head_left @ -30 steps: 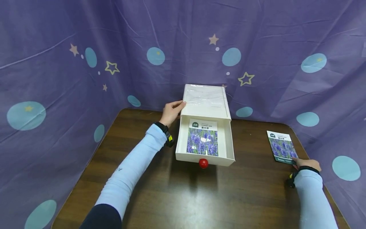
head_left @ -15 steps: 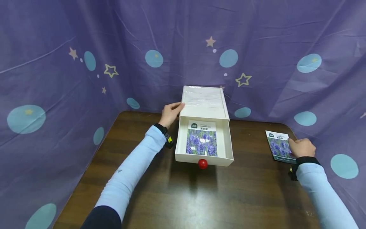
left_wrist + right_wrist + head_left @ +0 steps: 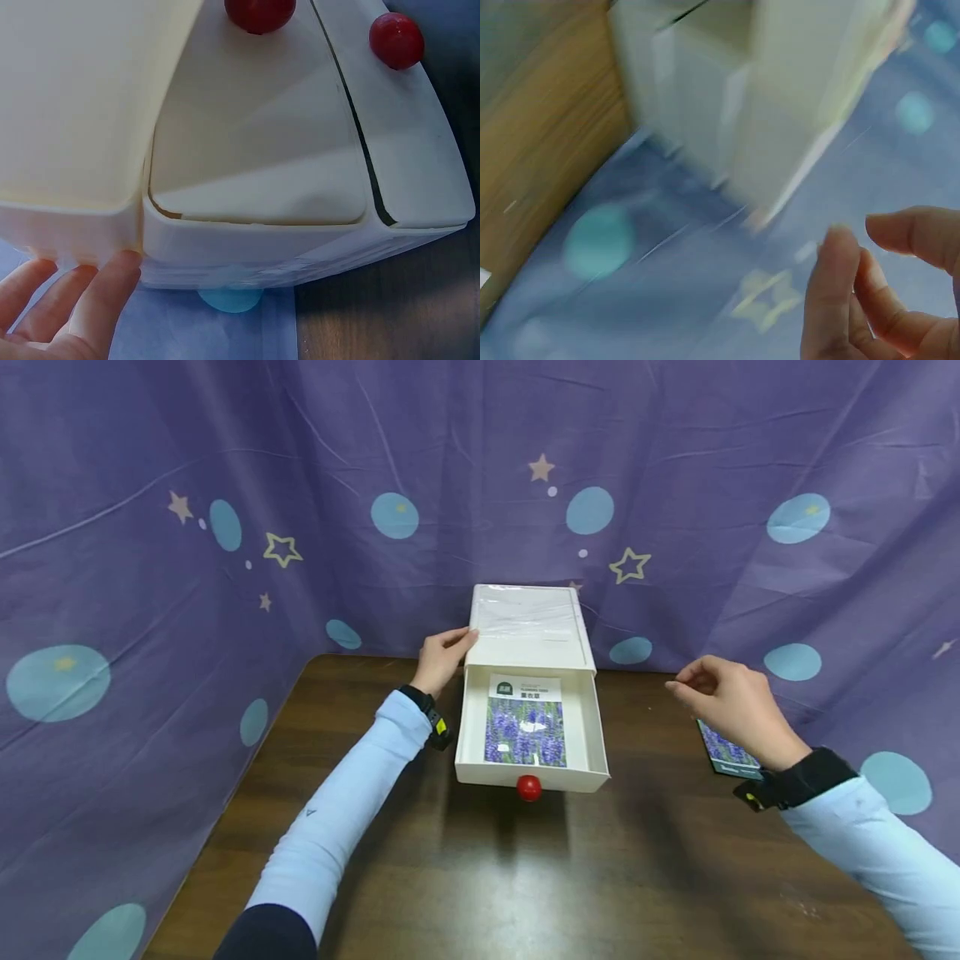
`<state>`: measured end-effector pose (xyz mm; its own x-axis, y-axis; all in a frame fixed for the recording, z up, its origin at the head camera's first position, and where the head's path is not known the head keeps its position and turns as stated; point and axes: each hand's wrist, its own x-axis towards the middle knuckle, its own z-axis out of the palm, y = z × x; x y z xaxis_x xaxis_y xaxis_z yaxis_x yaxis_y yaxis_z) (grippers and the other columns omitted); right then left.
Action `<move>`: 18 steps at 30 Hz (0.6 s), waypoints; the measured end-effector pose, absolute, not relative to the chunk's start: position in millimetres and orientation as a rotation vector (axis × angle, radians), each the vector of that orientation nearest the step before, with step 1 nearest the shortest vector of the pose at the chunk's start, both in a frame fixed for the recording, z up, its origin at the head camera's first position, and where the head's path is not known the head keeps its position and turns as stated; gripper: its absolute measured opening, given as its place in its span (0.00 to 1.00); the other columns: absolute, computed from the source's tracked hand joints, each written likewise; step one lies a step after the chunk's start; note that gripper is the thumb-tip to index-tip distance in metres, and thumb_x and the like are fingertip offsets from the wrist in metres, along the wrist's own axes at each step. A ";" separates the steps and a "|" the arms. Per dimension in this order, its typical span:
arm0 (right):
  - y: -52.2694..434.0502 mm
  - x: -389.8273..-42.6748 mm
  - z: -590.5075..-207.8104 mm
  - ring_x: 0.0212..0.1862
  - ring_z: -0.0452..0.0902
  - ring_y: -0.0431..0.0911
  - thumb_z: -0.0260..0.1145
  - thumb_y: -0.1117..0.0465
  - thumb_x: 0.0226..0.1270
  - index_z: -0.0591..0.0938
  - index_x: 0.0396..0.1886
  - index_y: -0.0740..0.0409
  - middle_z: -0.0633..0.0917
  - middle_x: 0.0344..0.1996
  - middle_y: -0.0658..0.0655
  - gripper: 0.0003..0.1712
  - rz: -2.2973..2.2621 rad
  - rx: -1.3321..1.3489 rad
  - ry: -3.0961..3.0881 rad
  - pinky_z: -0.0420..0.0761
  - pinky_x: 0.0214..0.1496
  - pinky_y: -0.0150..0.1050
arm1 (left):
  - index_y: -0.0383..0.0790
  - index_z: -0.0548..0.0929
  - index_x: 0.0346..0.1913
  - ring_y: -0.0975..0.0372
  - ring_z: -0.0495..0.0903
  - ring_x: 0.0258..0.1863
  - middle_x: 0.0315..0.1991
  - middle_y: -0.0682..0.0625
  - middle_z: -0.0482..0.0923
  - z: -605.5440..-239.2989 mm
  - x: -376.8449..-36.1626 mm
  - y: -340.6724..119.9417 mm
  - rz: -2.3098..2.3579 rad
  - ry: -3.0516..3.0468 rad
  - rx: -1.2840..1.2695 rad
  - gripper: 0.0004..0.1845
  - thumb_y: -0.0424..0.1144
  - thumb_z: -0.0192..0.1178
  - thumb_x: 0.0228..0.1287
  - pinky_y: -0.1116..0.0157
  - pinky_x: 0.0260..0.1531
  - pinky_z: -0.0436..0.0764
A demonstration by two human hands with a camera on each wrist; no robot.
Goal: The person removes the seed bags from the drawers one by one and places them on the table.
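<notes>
A white drawer cabinet (image 3: 531, 625) stands at the back of the table, its top drawer (image 3: 581, 718) pulled out by a red knob (image 3: 529, 788). Inside that drawer lies a flower seed packet (image 3: 525, 727) with purple flowers. My left hand (image 3: 442, 662) rests its fingertips on the cabinet's left side; in the left wrist view the fingers (image 3: 105, 296) are fairly straight and the thumb is hidden. My right hand (image 3: 735, 706) hovers in the air with loosely bent fingers and nothing between them. Partly hidden behind it, a second flower seed packet (image 3: 726, 752) lies on the table.
Two closed lower drawers (image 3: 262, 150) with red knobs (image 3: 396, 40) show in the left wrist view. The brown wooden table (image 3: 517, 885) is bordered by a purple curtain (image 3: 480, 460) with stars and dots at the back and sides.
My right hand has left the packet on the table, rising and moving left toward the cabinet without it. My left hand stays at the cabinet's side, and the drawer remains pulled out.
</notes>
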<state>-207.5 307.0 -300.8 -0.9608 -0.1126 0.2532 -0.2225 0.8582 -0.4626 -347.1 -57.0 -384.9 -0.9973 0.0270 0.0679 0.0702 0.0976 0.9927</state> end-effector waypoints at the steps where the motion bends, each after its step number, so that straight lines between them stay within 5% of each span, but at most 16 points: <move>1: 296.9 -203.0 -294.2 0.24 0.78 0.42 0.64 0.50 0.62 0.80 0.35 0.57 0.83 0.26 0.53 0.14 0.768 0.300 -2.825 0.76 0.24 0.35 | 0.42 0.75 0.60 0.55 0.79 0.47 0.54 0.44 0.76 -382.0 -345.0 -56.5 -2.100 -2.302 -0.101 0.27 0.50 0.60 0.61 0.61 0.40 0.82; 9: 221.8 -191.3 -279.1 0.30 0.81 0.42 0.67 0.62 0.58 0.81 0.34 0.57 0.84 0.29 0.52 0.05 0.794 0.614 -2.796 0.80 0.29 0.36 | 0.42 0.75 0.60 0.56 0.79 0.47 0.53 0.44 0.77 -376.6 -339.8 -57.7 -2.078 -2.295 -0.080 0.26 0.51 0.60 0.61 0.63 0.39 0.82; 14: 188.6 -190.3 -292.2 0.33 0.81 0.45 0.67 0.64 0.57 0.80 0.35 0.62 0.83 0.30 0.56 0.08 0.710 0.779 -2.913 0.81 0.33 0.38 | 0.44 0.75 0.60 0.57 0.78 0.48 0.54 0.46 0.76 -384.7 -344.5 -55.7 -2.070 -2.305 -0.102 0.28 0.54 0.60 0.60 0.63 0.40 0.81; 18: 169.5 -194.4 -304.2 0.26 0.76 0.44 0.70 0.61 0.55 0.78 0.33 0.66 0.80 0.24 0.56 0.13 0.480 0.872 -3.026 0.77 0.27 0.37 | 0.45 0.75 0.61 0.56 0.78 0.49 0.55 0.46 0.75 -385.9 -342.4 -55.3 -2.074 -2.307 -0.108 0.28 0.54 0.59 0.60 0.62 0.41 0.81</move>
<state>-194.4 169.5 -304.2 -0.8493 -0.5263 0.0410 -0.5132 0.8048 -0.2982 -342.4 -55.3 -385.9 -0.9969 0.0271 0.0740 0.0764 0.1050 0.9915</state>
